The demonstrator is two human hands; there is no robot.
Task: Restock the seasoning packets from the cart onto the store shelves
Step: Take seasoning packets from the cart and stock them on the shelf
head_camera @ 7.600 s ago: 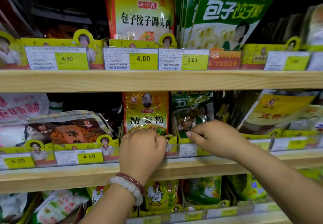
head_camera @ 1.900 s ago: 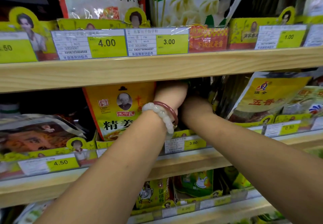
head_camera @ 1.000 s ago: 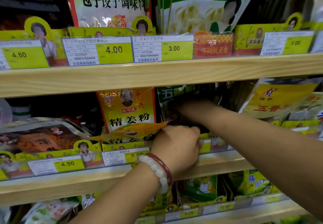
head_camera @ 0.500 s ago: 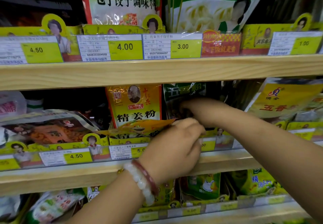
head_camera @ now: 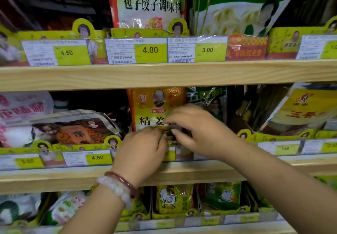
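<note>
Yellow packet [head_camera: 155, 109] btwn both hands; left hand [head_camera: 140, 153] & right hand [head_camera: 198, 129] pinch it.

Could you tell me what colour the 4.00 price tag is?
Yellow-green beside a white panel, head view.

price tags [head_camera: 150, 50] 4.50, 4.00, 3.00

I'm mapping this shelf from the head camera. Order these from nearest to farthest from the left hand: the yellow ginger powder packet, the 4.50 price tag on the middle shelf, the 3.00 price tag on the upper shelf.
1. Yellow ginger powder packet, directly above the left hand.
2. 4.50 price tag, just left, same shelf edge.
3. 3.00 price tag, up and right, on the upper shelf.
</note>
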